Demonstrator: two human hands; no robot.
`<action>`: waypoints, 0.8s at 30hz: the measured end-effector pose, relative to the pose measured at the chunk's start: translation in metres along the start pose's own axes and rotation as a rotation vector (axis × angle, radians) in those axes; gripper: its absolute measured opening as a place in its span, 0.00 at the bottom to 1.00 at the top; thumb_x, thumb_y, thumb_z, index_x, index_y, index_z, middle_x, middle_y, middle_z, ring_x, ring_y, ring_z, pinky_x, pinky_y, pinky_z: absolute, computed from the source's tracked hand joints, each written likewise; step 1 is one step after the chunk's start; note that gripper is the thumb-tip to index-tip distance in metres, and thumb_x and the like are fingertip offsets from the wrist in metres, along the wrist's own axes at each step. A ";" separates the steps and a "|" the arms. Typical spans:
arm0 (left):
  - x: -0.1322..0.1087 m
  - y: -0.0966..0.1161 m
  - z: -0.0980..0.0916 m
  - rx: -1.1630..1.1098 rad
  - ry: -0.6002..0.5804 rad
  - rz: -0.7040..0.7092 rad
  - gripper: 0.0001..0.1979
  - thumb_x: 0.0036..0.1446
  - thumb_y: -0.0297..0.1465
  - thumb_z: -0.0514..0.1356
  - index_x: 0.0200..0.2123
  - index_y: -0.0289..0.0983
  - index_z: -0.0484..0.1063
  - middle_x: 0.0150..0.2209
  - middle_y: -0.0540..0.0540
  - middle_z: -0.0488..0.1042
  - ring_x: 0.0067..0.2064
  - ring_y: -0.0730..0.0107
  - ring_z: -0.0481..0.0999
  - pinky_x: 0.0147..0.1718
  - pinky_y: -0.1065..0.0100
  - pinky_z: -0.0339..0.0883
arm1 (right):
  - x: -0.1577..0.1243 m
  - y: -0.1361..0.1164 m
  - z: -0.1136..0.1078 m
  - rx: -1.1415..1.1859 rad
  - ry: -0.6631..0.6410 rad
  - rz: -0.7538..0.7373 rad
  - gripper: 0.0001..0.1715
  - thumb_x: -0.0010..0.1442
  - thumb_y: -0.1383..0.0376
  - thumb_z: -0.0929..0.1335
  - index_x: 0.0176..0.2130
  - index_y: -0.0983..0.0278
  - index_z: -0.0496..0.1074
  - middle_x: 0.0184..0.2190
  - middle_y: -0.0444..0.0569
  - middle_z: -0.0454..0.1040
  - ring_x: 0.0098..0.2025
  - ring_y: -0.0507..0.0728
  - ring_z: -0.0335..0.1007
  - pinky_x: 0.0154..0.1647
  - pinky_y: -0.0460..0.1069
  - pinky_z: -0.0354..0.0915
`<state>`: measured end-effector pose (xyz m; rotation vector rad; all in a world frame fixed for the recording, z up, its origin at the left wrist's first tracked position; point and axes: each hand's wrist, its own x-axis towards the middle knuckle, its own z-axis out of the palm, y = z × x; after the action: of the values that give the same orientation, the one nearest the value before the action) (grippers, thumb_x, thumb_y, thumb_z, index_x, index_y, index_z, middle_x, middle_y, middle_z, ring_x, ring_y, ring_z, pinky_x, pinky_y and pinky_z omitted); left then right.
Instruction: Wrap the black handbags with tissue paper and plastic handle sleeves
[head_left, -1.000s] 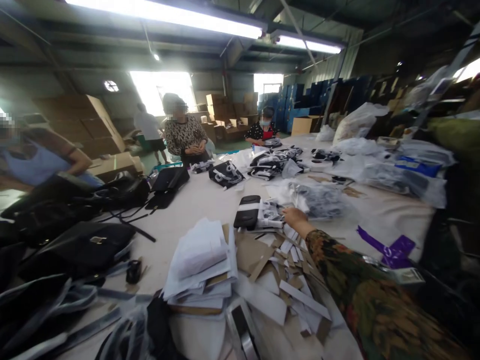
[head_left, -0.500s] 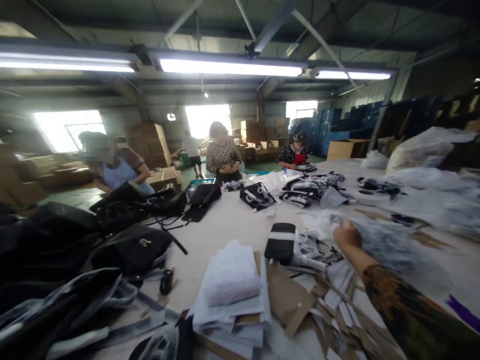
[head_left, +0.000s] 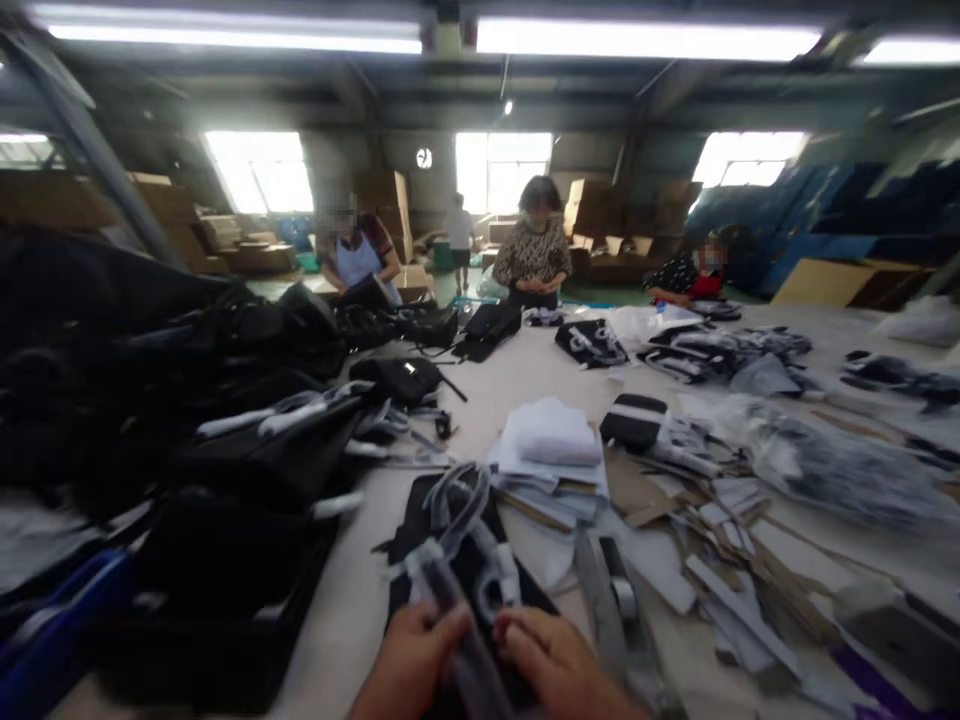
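Both my hands are at the bottom middle of the view, close together. My left hand (head_left: 409,660) and my right hand (head_left: 559,665) have their fingers curled round a grey plastic-wrapped strap (head_left: 457,620). The strap runs up over a flat black bag piece (head_left: 469,560) lying on the white table (head_left: 517,385). The picture is blurred by motion. A stack of white folded paper and sheets (head_left: 551,450) lies just beyond the bag piece.
A heap of black bags (head_left: 225,400) fills the left side. Cardboard strips and scraps (head_left: 720,540) litter the right, with a black pouch (head_left: 634,420) and plastic-wrapped goods (head_left: 840,465). Three people stand or sit at the far end (head_left: 534,250), one more walks behind.
My right arm has pulled back from the scraps on the right. The view swung left and down. Both hands now grip the wrapped strap over the black bag piece.
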<state>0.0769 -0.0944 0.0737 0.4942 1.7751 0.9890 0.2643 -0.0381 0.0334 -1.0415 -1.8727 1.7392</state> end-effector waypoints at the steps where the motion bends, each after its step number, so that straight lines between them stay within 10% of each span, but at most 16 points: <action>1: 0.006 -0.010 -0.002 -0.055 -0.083 0.032 0.25 0.41 0.50 0.73 0.25 0.33 0.72 0.20 0.50 0.70 0.23 0.69 0.70 0.21 0.69 0.60 | -0.004 0.001 0.015 0.138 -0.006 0.074 0.33 0.63 0.40 0.61 0.45 0.63 0.77 0.38 0.52 0.78 0.40 0.60 0.73 0.39 0.51 0.66; 8: 0.026 -0.057 -0.012 -0.221 -0.331 0.168 0.24 0.43 0.48 0.71 0.23 0.35 0.67 0.15 0.55 0.61 0.17 0.80 0.57 0.17 0.73 0.50 | -0.022 0.021 0.067 0.563 -0.036 0.234 0.33 0.58 0.40 0.68 0.37 0.68 0.76 0.26 0.48 0.74 0.25 0.52 0.67 0.26 0.47 0.60; 24: -0.009 -0.111 -0.016 -0.076 -0.430 0.314 0.21 0.43 0.43 0.72 0.22 0.32 0.70 0.15 0.52 0.63 0.17 0.80 0.58 0.18 0.72 0.48 | -0.061 0.057 0.117 0.550 0.086 0.112 0.28 0.45 0.46 0.78 0.27 0.69 0.74 0.22 0.48 0.75 0.22 0.51 0.69 0.26 0.47 0.66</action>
<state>0.0784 -0.1718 -0.0074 0.8847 1.2938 1.0652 0.2358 -0.1652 -0.0286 -0.9866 -1.1896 2.0665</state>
